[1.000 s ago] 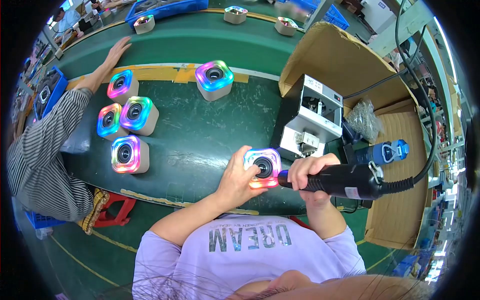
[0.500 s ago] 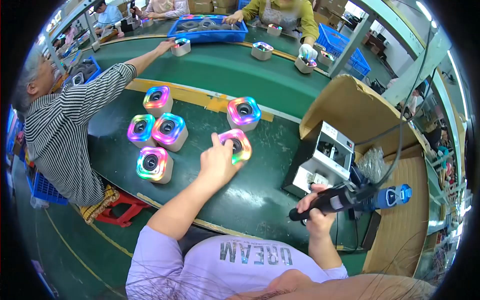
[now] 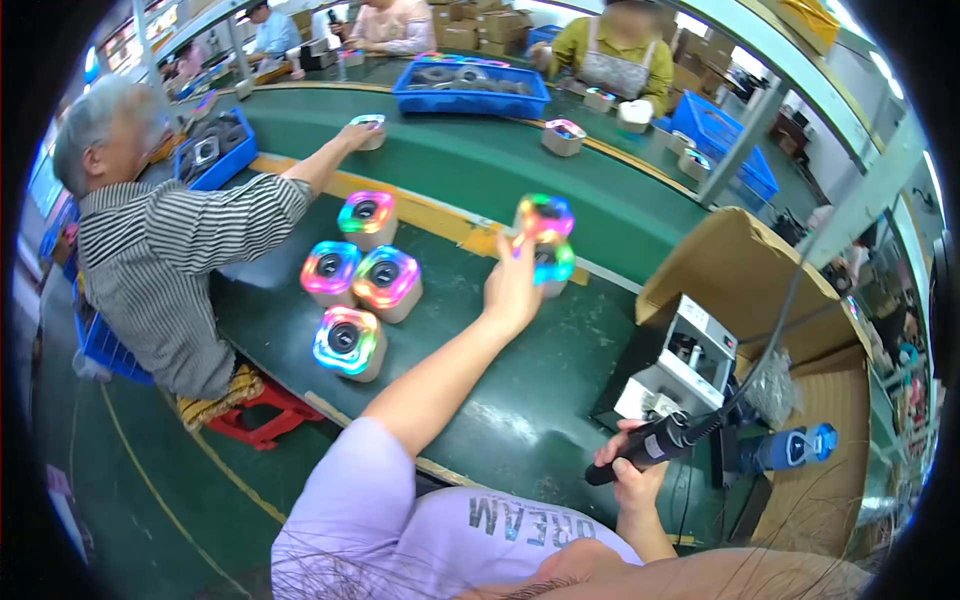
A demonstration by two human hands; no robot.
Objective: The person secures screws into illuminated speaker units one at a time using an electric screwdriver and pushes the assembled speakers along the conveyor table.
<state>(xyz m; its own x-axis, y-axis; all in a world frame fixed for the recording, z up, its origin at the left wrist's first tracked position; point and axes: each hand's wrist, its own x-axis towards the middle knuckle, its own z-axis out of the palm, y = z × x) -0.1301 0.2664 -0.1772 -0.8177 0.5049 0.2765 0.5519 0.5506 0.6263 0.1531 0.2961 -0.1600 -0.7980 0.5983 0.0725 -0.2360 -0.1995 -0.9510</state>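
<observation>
My left hand (image 3: 512,290) reaches forward, fingers closed around a small light-up speaker (image 3: 553,264) with a pale body and a glowing coloured ring. Right behind it stands another light-up speaker (image 3: 545,212); whether the two touch I cannot tell. Low on the right, my right hand (image 3: 635,470) grips a black electric screwdriver (image 3: 655,441) with a cord at its rear. To the left of my left arm, several more lit speakers (image 3: 388,280) stand upright in a group, rings facing up.
A black-and-white device (image 3: 690,355) and a blue bottle (image 3: 790,448) stand at the right, by a cardboard sheet (image 3: 745,255). A co-worker in a striped shirt (image 3: 225,225) sits left, one hand at a speaker (image 3: 370,130) on the green belt (image 3: 450,150). Blue bins (image 3: 470,100) lie beyond.
My left hand has carried the speaker forward, up to the one behind it. My right hand still holds the screwdriver. The view has shifted left, and the far co-worker's hands have moved.
</observation>
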